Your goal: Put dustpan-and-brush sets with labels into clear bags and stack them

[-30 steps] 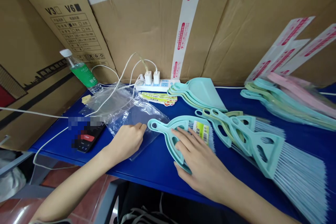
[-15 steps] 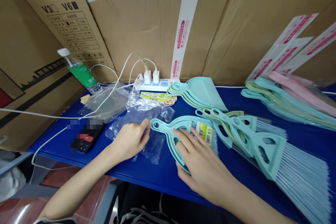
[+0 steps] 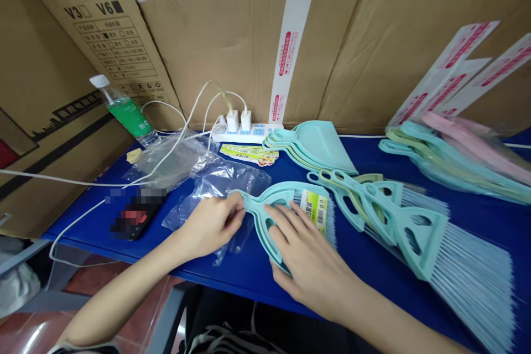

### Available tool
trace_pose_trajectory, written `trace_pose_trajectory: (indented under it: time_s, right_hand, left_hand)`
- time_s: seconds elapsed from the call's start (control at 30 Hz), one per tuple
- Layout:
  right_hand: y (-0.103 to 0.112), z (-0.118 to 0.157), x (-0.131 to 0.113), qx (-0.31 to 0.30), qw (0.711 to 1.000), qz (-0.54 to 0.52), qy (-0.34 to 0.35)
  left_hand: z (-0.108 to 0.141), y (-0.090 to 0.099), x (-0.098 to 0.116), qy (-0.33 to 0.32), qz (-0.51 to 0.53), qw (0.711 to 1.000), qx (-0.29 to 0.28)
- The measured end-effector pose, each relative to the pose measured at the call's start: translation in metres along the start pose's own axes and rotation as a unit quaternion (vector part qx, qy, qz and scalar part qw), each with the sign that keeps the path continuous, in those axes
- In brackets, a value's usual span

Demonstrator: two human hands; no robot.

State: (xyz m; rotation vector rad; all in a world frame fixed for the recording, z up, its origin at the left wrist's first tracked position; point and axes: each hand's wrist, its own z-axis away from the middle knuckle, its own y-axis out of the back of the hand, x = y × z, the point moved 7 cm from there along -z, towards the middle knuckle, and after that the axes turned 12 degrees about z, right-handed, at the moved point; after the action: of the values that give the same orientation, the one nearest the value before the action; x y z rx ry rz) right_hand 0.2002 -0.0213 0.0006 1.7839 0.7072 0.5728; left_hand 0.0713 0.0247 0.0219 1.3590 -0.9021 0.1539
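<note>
A light-blue hand brush and dustpan set [image 3: 261,223], nested together, is between my hands over the blue table. My left hand [image 3: 207,228] pinches the end of its handles. My right hand [image 3: 309,263] grips the wide part, fingers across the top and thumb at the near edge. A yellow-green label [image 3: 318,210] and part of the bristles show beyond my right fingers. Crumpled clear plastic [image 3: 224,176] lies behind and beneath my left hand. To the right are several loose hand brushes [image 3: 421,224], blue and green, overlapping.
Stacked dustpans [image 3: 326,144] lie at the back beside a power strip [image 3: 259,131] and loose labels [image 3: 249,154]. Bagged sets [image 3: 452,163] are at the far right. On the left are a bottle [image 3: 128,114], a black phone [image 3: 143,221] and white cables [image 3: 83,181]. Cardboard boxes [image 3: 232,44] stand behind.
My left hand has closed over the handle end of the set, hiding its hanging hole. The set and my right hand have shifted slightly left.
</note>
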Motion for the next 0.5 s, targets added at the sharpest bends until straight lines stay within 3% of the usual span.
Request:
trace_pose_trajectory:
  time_s: [0.17, 0.37, 0.43, 0.5]
  right_hand:
    - [-0.001, -0.002, -0.002, -0.012, 1.0, -0.027, 0.007]
    - [0.006, -0.005, 0.001, -0.037, 0.997, -0.055, 0.026]
    - [0.012, 0.002, 0.015, -0.027, 0.996, -0.078, -0.016]
    - [0.016, 0.018, 0.041, -0.005, 0.989, -0.098, -0.112]
  left_hand:
    - [0.005, -0.001, 0.004, -0.005, 0.036, 0.999, -0.017]
    - [0.012, 0.01, 0.001, -0.086, -0.097, 0.991, 0.015]
    - [0.015, 0.012, -0.004, -0.086, -0.104, 0.991, 0.009]
    - [0.017, 0.013, -0.009, -0.073, -0.098, 0.993, 0.002]
